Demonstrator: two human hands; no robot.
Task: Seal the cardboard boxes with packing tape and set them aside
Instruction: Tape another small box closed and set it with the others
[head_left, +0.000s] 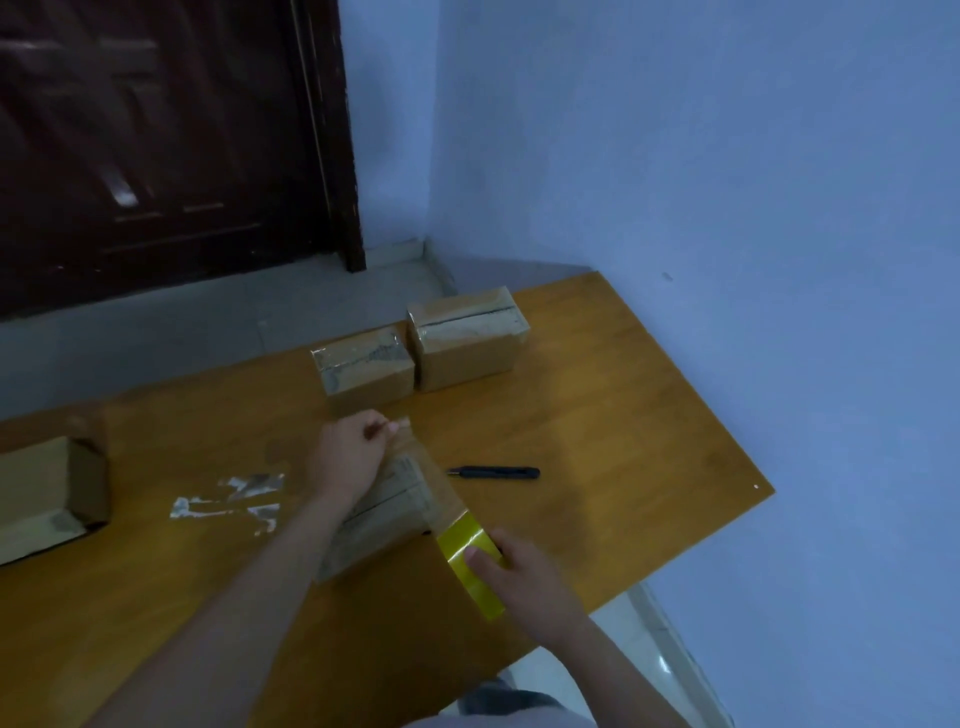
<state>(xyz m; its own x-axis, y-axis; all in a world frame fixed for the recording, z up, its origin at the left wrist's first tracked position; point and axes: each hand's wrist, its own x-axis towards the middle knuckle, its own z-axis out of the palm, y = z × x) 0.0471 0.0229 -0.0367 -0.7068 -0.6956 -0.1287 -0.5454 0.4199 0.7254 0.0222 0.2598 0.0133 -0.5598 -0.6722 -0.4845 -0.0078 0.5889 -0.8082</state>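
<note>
Looking down from the head camera, we count four cardboard boxes on the orange-brown wooden table (597, 415). Two taped boxes stand side by side at the far middle: the left taped box (363, 371) and the right taped box (467, 338), each with glossy clear tape across its top seam, the two just beside each other. One open box (52, 493) lies at the left edge, its dark inside turned to the right. The fourth, the box being sealed (384, 514), sits near the middle, partly hidden under our left forearm; a seam line runs along its top, and its surface is blurred.

We see one roll of packing tape (467, 558), yellow on its outer face. Our right hand (524, 577) grips the roll, thumb curled over the yellow band, near and to the right of the box. A clear tape strip (431, 467) stretches from the roll up and away to our left hand (348, 457), whose fingers pinch the strip's far end beyond the box.

One black utility knife (493, 472) lies to the right of the box, apart from both hands. Pale tape scraps (228, 501) are stuck to the table left of the box.
</note>
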